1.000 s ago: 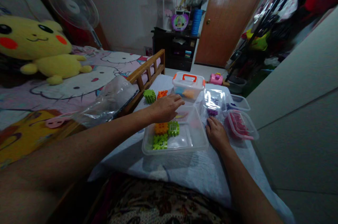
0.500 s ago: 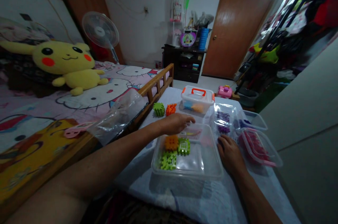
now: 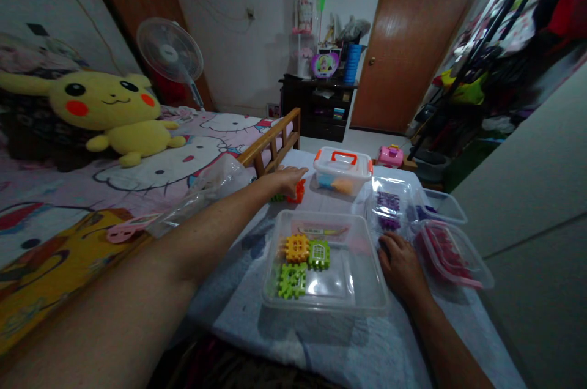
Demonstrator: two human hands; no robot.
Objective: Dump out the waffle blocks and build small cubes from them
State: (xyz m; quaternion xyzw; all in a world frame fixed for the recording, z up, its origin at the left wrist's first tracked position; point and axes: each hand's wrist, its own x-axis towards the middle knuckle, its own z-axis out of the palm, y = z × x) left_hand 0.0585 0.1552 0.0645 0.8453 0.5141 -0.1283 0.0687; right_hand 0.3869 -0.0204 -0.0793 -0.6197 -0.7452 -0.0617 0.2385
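My left hand [image 3: 288,179] reaches across the table to its far left side, over an orange building-block cube [image 3: 299,193]. Its fingers are stretched out and apart; the palm side is hidden. A green block cube [image 3: 277,197] shows only partly under the wrist. In front of me stands a clear plastic bin [image 3: 367,291], holding a yellow-orange block piece [image 3: 297,248], a green window piece [image 3: 319,254] and another green piece [image 3: 292,281]. My right hand [image 3: 401,259] lies on the table against the bin's right side, holding nothing, fingers loosely bent and apart.
A lidded clear box with an orange handle [image 3: 343,170] stands at the back. On the right are a clear container with purple pieces [image 3: 389,208], another clear container [image 3: 444,205] and one with red pieces [image 3: 447,254]. A wooden bed rail [image 3: 275,141] borders the left.
My left hand has moved from above the bin's far edge to the back left, over the orange cube, partly covering the green one. My right hand has stayed in place.
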